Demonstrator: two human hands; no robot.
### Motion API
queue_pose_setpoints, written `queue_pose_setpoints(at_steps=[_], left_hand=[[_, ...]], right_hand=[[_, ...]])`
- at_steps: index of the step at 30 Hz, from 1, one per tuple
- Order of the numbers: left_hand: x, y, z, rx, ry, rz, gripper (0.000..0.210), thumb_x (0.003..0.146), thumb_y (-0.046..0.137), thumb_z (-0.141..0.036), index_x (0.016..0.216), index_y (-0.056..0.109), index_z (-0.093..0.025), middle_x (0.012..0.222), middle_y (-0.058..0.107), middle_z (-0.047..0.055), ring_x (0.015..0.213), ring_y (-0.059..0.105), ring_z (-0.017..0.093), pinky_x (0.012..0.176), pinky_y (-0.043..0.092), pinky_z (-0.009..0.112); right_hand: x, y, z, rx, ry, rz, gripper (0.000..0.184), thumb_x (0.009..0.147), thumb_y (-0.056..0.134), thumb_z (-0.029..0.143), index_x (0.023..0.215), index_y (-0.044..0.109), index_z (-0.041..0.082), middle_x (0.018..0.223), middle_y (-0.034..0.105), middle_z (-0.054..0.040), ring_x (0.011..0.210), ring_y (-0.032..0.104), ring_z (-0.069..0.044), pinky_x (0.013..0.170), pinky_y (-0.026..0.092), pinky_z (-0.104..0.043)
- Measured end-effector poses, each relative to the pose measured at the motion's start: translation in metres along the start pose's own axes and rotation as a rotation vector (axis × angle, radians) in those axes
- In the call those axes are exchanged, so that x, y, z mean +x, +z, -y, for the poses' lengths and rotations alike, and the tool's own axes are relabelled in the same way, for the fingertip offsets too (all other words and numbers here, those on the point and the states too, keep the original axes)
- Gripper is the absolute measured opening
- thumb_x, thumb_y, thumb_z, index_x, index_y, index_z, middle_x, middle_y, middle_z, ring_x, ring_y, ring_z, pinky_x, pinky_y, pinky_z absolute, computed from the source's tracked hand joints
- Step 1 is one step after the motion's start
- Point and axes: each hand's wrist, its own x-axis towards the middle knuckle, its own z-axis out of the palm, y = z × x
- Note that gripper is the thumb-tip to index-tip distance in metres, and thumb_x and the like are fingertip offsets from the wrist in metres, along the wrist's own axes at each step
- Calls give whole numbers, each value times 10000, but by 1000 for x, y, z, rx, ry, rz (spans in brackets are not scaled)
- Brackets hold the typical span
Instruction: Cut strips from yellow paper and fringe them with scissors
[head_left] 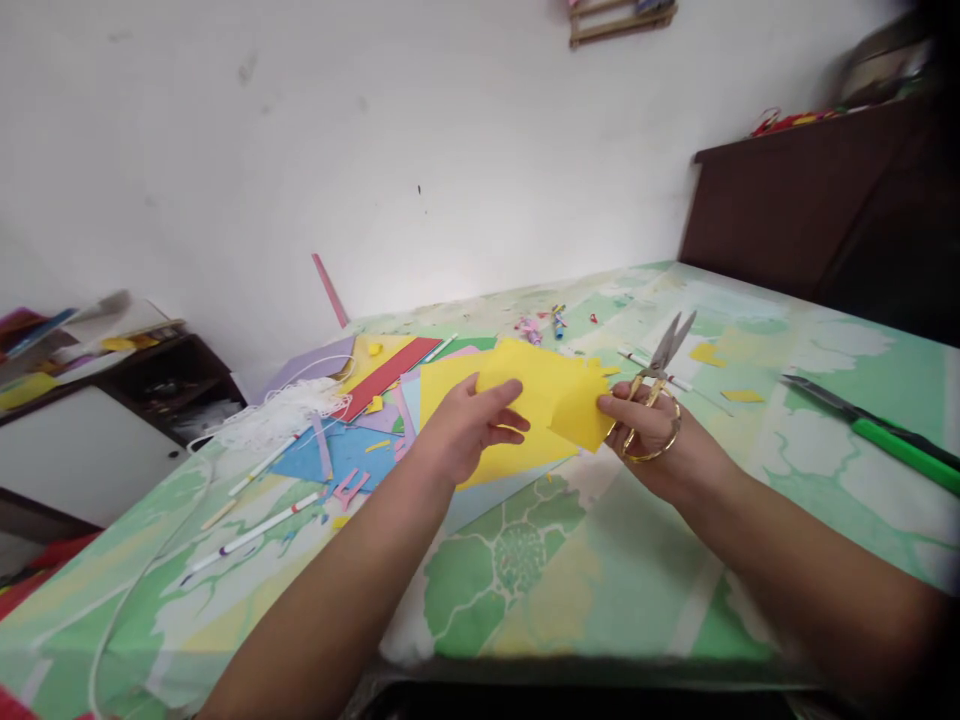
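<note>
My right hand (pixel 641 425) pinches a yellow paper piece (pixel 577 400) between thumb and fingers. Gold-handled scissors (pixel 661 360) also hang in that hand, blades slightly parted and pointing up and away. The paper's far right edge looks ragged, with small cut strips. My left hand (pixel 480 425) is at the paper's left side, fingers apart, and does not appear to grip it. Behind and below lies a larger yellow sheet (pixel 450 385) on a pile of coloured paper.
Blue paper (pixel 337 455), a red strip (pixel 390 380), white string (pixel 289 410) and pens (pixel 262 525) crowd the left of the flowered tablecloth (pixel 517 560). A green-handled cutting tool (pixel 900 450) lies at right. Yellow scraps (pixel 742 396) lie nearby. A dark cabinet (pixel 795 200) stands at the back right.
</note>
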Motion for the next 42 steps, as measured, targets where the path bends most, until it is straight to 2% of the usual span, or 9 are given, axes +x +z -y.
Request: queue_pose_setpoints(at_steps=[3,7,11,15,19,24,28,35,42], left_hand=[[-2,14,25,-238,-6,101,374,649,635,-457,878,589,-164,891,609,61,810,590,179,679,492,343],[-1,35,43,-197,29,84,271,672,653,-360,860,623,-167,920,606,53,871,566,163,773,472,348],[6,40,40,-178,77,-78,175,675,643,-290,674,586,-125,712,574,17,645,553,102,668,505,304],[11,28,35,-213,83,-170,215,654,655,-278,590,517,-126,540,454,-45,503,467,55,578,513,264],[12,12,27,-299,168,-235,225,639,672,-305,646,532,-129,577,500,-31,544,502,67,565,514,246],[9,4,11,-414,313,-290,247,614,694,-305,619,513,-137,571,509,-43,541,487,45,636,499,236],[4,7,12,-316,294,-272,213,634,676,-311,636,550,-139,583,525,-33,526,489,52,527,435,189],[-5,14,27,-8,311,-255,267,710,603,-367,570,548,-146,525,515,-27,519,501,73,554,409,217],[-14,17,20,16,323,-259,243,712,594,-349,580,554,-148,534,528,-24,527,507,81,562,411,223]], right_hand=[[1,3,0,119,-94,-32,261,601,702,206,606,441,224,680,505,37,650,532,-128,586,439,-271],[0,5,-3,76,-121,-102,291,593,706,206,644,421,235,685,486,49,646,535,-128,600,440,-282],[-3,3,-4,-225,-117,-134,291,613,698,326,690,434,232,631,474,60,559,494,-111,531,392,-259],[-9,-2,6,-826,-88,-110,340,716,535,538,673,496,203,586,510,16,553,482,-131,530,368,-269],[-18,-1,11,-1138,-118,-3,459,753,376,632,621,470,202,544,465,9,501,437,-127,472,340,-260],[-27,10,-3,-1475,-102,179,452,752,380,628,587,403,208,543,465,2,517,427,-136,472,319,-260],[-31,16,-9,-1478,-70,304,439,757,375,627,619,395,210,577,477,5,546,437,-141,498,325,-263],[-34,19,-10,-1368,-113,284,440,741,362,639,640,394,213,571,455,9,544,413,-143,513,331,-279],[-37,20,-17,-1243,-150,313,439,747,354,631,616,372,212,564,444,10,534,394,-133,496,336,-274]])
